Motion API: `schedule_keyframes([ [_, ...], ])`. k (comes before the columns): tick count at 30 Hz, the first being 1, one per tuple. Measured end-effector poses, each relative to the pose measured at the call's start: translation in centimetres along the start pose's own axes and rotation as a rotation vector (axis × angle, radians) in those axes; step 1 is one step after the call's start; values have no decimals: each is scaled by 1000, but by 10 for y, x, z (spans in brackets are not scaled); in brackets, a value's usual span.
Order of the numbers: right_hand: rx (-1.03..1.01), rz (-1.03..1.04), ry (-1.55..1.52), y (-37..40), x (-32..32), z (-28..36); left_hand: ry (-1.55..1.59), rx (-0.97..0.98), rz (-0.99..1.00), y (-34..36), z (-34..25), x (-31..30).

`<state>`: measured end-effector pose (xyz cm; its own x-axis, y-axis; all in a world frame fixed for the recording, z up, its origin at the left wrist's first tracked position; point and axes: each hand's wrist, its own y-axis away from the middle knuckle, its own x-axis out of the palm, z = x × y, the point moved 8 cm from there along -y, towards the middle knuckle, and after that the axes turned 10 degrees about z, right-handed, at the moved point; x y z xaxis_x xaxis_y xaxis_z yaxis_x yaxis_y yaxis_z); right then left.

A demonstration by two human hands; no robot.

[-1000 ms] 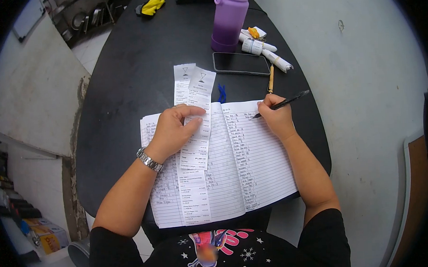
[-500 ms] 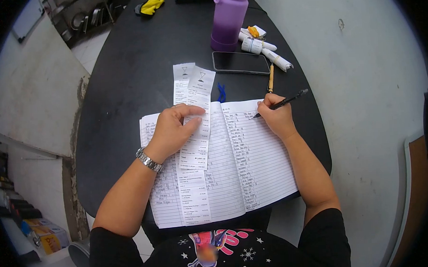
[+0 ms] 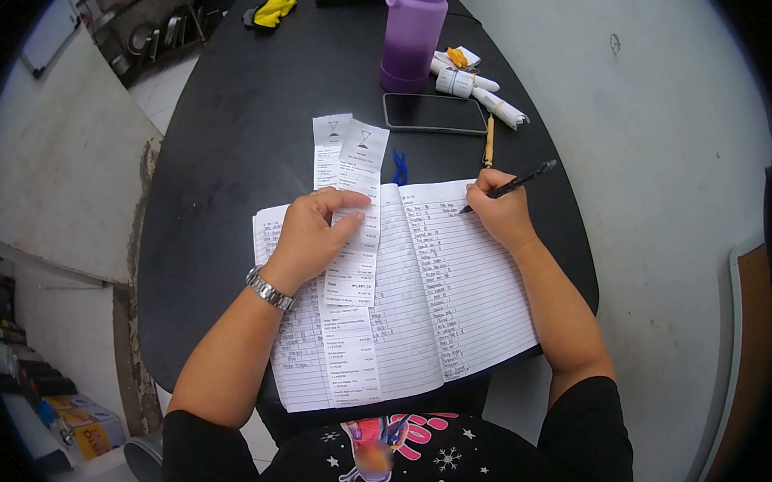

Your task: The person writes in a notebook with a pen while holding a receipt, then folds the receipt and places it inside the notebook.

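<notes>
An open lined notebook (image 3: pixel 484 306) lies on the black table, its right page carrying a handwritten list down its left side. My right hand (image 3: pixel 500 210) grips a black pen (image 3: pixel 521 181), with the tip at the upper part of that page. Two long printed receipts (image 3: pixel 362 251) lie overlapping across the left page and extend past the notebook's top edge. My left hand (image 3: pixel 319 235) rests on them, thumb and index finger apart, the other fingers partly hidden. A metal wristwatch (image 3: pixel 268 288) is on my left wrist.
Beyond the notebook lie a smartphone (image 3: pixel 435 113), a tan pen (image 3: pixel 488 140) and rolled papers (image 3: pixel 474 86). A purple bottle (image 3: pixel 413 35) stands behind the phone. Farther back is a yellow-and-black item (image 3: pixel 271 12). A blue ribbon (image 3: pixel 399 166) touches the notebook's top; a wall (image 3: pixel 641 161) borders the right.
The pen and my right hand have shifted very slightly to the right on the page. My left hand and the receipts have stayed in place.
</notes>
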<state>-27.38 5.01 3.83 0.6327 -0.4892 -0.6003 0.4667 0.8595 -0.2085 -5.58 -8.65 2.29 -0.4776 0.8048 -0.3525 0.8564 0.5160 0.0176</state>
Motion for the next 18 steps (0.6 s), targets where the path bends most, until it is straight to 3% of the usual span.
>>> schedule_keyframes([
  [16,-6,-16,4,1,-1,0,20,29,-3,-1,0,0],
  [18,69,-22,-69,-1,-4,-12,35,13,4,0,0,0],
])
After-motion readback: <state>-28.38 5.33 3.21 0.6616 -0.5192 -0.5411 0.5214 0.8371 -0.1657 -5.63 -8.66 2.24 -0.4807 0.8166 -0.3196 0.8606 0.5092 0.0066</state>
